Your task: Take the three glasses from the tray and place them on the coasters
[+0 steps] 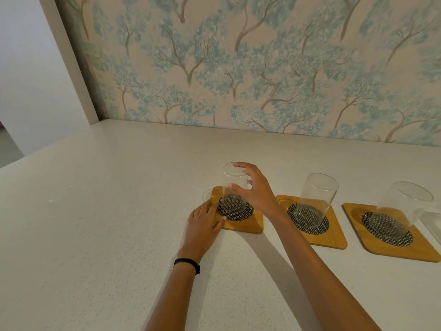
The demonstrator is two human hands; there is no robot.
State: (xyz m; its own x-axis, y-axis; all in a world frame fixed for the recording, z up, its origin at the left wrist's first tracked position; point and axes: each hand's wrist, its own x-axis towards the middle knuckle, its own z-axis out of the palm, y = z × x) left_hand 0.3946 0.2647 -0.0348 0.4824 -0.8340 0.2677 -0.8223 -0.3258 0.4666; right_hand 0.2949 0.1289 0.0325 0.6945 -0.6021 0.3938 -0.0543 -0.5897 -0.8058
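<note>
Three clear cylindrical glasses stand on square wooden coasters with dark woven centres on the white speckled surface point(119, 211). The right hand point(255, 189) grips the left glass point(235, 187) on the left coaster point(248, 225); the left hand point(205, 225) lies flat, fingers spread, pressing that coaster's near-left corner.

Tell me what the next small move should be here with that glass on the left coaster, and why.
Probably open the right hand and lift it away. The left glass already stands on the dark mesh centre of the left coaster, which the left hand steadies at its edge. The other two glasses already sit on their coasters, so letting go likely finishes the job.
</note>
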